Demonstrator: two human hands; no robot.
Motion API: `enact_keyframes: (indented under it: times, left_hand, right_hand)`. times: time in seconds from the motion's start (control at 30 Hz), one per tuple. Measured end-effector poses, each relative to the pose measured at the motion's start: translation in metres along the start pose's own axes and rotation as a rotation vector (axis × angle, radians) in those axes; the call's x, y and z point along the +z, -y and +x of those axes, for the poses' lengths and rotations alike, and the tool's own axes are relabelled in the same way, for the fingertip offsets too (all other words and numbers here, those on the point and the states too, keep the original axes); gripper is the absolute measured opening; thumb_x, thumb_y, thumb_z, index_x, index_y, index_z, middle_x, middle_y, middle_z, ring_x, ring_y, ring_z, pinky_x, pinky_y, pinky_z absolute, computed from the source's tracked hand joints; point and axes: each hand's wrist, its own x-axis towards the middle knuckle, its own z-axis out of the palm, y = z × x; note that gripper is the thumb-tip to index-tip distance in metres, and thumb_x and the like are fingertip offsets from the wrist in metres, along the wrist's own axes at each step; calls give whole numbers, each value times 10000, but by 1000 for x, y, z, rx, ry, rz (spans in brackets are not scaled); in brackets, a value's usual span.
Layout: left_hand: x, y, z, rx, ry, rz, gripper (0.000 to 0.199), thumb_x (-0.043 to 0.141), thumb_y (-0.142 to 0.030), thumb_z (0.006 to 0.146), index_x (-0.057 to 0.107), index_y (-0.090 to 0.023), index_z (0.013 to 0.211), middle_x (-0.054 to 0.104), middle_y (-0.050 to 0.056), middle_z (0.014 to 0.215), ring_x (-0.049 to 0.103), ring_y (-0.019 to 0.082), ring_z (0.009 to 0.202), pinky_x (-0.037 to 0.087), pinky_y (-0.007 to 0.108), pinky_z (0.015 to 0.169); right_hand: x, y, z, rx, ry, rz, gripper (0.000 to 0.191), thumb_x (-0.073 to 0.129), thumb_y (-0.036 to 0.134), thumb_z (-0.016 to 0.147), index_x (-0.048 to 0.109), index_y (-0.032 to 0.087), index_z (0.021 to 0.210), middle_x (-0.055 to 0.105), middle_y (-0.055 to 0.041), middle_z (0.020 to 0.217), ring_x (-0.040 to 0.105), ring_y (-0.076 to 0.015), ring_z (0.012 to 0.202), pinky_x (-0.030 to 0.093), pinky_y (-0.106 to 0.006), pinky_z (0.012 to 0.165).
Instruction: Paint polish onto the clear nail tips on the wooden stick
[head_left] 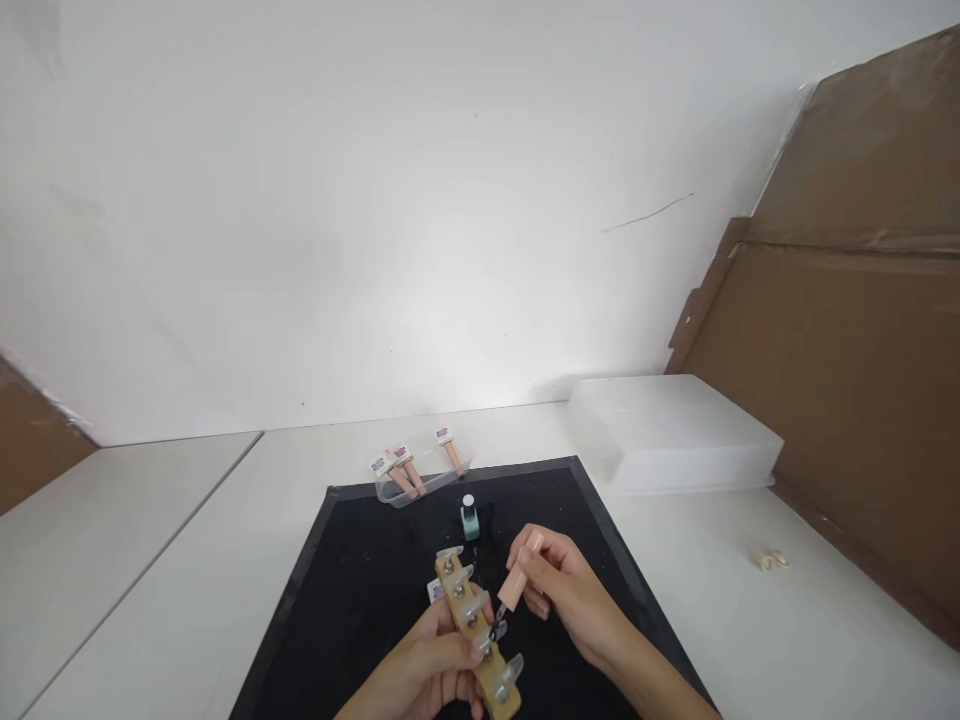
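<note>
My brush (520, 577) at a clear tip (487, 640) on the wooden bar (466, 612)

My left hand (442, 662) is closed around the wooden bar, which slants from far left to near right and carries a row of clear tips. My right hand (559, 588) pinches the brush by its pink handle, its dark bristles at the second tip from the near end. Both hands are over the black mat (360, 570). On its far part stands a green bottle (470, 524); a clear tray (431, 487) with three pink-handled pieces overlaps the far edge. To the right on the white tabletop (701, 540) are a translucent box (679, 440) and, nearer, two small beige rings (772, 560), beside brown cardboard (847, 400).
</note>
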Motion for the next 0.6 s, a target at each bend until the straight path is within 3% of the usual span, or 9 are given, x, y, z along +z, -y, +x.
enact_keyframes:
  times: [0.2,0.6]
  left_hand:
    - [-1,1,1,7,4,-2,238,648,-126,599,542,-151,811,615,-12,604,574,101,477,455,203,441]
    - [-3,2,-1,5,7,10,253,645,-135,597,545,-161,828,580,-26,604,560,101,484,440,207,447]
  right_hand:
    - [2,3,-1,12,-2,-22,375,604,504,762,547,146,665,390,80,444,282,-53,371,193,-207,399]
    - [1,-1,2,15,-126,12,369,634,498,730,523,163,621,358,94,420,239,-50,358,198,-202,378]
